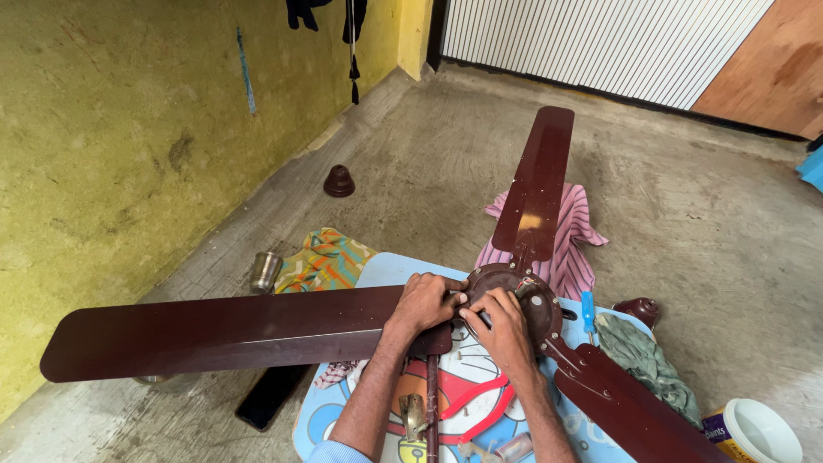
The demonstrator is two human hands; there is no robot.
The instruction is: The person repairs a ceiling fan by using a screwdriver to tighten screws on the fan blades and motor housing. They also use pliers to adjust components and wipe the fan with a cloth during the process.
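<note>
Head view: ceiling fan motor [523, 296] lying on a small light-blue table [377, 270], its 3 dark brown blades [223, 330] spreading left, up and lower right. Left hand [424, 302] resting on the root of the left blade, fingers curled at the motor's rim; whether anything is pinched there cannot be told. Right hand [501, 330] pressed on the motor's near edge, fingertips meeting the left hand's, grip contents hidden. Red-handled pliers [480, 403] just below the wrists, blue-handled screwdriver [588, 309] to the right of the motor. Bare concrete floor [703, 231], yellow wall [111, 146], striped pink cloth [570, 249] under the upper blade, steel cup [265, 271] and brown cap [339, 181] well apart on the left. Both forearms reaching up from the bottom edge, converging.
</note>
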